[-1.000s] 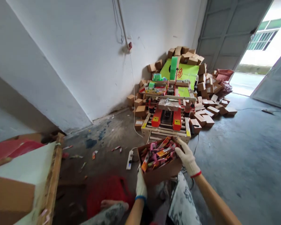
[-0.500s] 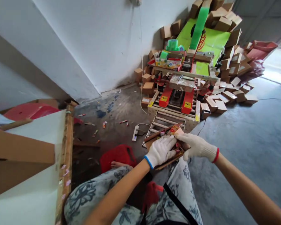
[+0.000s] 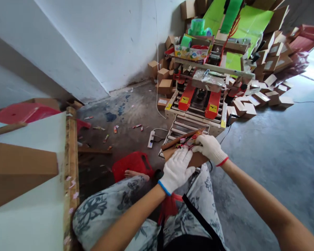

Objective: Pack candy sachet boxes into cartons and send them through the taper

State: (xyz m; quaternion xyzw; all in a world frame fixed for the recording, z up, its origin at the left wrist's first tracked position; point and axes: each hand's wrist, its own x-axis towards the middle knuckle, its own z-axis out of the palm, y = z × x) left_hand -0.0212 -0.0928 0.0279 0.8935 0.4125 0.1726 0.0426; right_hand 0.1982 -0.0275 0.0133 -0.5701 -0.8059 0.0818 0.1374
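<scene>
An open cardboard box (image 3: 199, 159) holding small colourful packets (image 3: 190, 140) sits at the near end of the roller conveyor, before my knees. My left hand (image 3: 177, 169), in a white knit glove with a blue cuff, lies flat over the box's near flap, fingers stretched out. At the box's right side is my right hand (image 3: 208, 146), gloved in white with a red cuff. Its fingers are bent over the right edge and flap, close to the packets; the fingertips are partly hidden.
Behind the roller conveyor (image 3: 189, 123) stands a carton sealing machine (image 3: 199, 99) with green tape. Many cartons (image 3: 261, 97) are heaped around it. A power strip (image 3: 151, 139) and scattered packets lie on the floor. A red stool (image 3: 132, 165) and white table (image 3: 42, 205) are left.
The near flap has been folded inward over the packets. My left hand has shifted down slightly, and my right hand has moved up and inward. The view has moved slightly.
</scene>
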